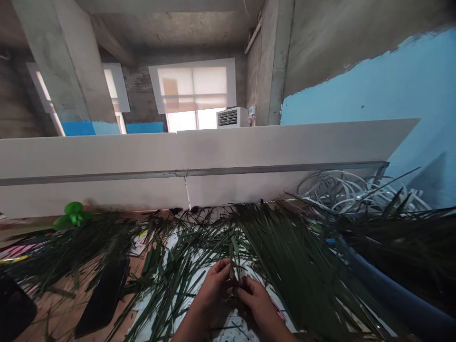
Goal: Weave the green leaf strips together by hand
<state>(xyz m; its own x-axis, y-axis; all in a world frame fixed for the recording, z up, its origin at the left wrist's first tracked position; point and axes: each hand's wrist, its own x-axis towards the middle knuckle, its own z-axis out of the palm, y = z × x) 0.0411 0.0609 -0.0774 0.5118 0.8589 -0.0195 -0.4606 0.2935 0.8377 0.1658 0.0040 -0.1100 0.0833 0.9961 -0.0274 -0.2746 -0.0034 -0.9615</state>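
Through the head camera I see the left hand closed in a fingertip pinch, apparently on a thin, dark green leaf strip, above the white covering. The right hand curls just beside it; I can't tell its grip. I judge this as fine finger work, calling next for steady, light fingertips.

Looks mostly matt, with scattered sheen.
Reads fibrous and faintly glossy on the leaf strips; smooth and matt on the black slab; like plastic on the bright green object, blue tub and pale coils; like dull metal along the grey rail. Appears smooth and matt on the white panel, rough as concrete on the ceiling, painted on the blue wall.
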